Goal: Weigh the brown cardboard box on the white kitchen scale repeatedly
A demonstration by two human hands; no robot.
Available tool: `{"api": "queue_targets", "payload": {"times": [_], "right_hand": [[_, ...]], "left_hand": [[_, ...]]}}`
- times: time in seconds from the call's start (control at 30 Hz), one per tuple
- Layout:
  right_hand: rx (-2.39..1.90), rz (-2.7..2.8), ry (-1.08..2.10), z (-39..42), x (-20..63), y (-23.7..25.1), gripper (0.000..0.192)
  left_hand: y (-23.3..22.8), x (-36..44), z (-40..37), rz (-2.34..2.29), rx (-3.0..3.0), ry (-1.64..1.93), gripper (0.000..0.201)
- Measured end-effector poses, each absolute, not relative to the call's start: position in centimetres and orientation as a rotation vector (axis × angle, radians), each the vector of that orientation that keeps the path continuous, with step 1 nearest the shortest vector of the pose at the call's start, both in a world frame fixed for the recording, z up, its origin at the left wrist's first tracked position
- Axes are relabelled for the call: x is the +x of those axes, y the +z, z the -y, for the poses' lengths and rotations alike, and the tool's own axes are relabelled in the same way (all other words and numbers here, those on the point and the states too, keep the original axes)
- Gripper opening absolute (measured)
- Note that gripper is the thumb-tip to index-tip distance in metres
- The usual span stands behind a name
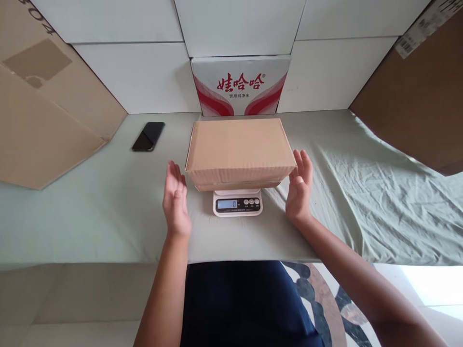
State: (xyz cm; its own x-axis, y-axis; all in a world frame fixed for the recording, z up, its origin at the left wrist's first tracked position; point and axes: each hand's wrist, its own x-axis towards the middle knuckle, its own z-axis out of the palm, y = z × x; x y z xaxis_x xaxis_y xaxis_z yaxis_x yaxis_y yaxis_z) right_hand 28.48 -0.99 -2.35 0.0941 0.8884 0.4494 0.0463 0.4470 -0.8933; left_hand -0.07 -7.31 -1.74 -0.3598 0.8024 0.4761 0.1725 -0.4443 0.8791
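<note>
A closed brown cardboard box [238,149] rests on a small white digital scale [237,202] in the middle of the table. The scale's display faces me. My left hand [175,201] is held flat and upright a little to the left of the box, apart from it. My right hand [299,189] is flat beside the box's right end, its fingers at or very near the box's side. Neither hand holds anything.
A pale green cloth [361,193] covers the table. A black phone [148,136] lies at the back left. A white and red drinks carton [240,86] stands behind the box. Large cardboard sheets lean at the left [43,111] and right [419,106].
</note>
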Motion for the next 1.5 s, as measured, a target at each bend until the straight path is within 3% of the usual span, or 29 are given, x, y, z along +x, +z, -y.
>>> {"api": "queue_targets", "payload": {"times": [1.03, 1.5], "right_hand": [[-0.888, 1.183, 0.882, -0.1, 28.6, -1.0, 0.053], [-0.911, 1.196, 0.869, -0.5, 28.8, -1.3, 0.054]], "left_hand": [[-2.2, 0.0, 6.9, -1.199, 1.255, 1.862, 0.061], [-2.9, 0.0, 5.9, -1.206, 1.176, 1.854, 0.078]]}}
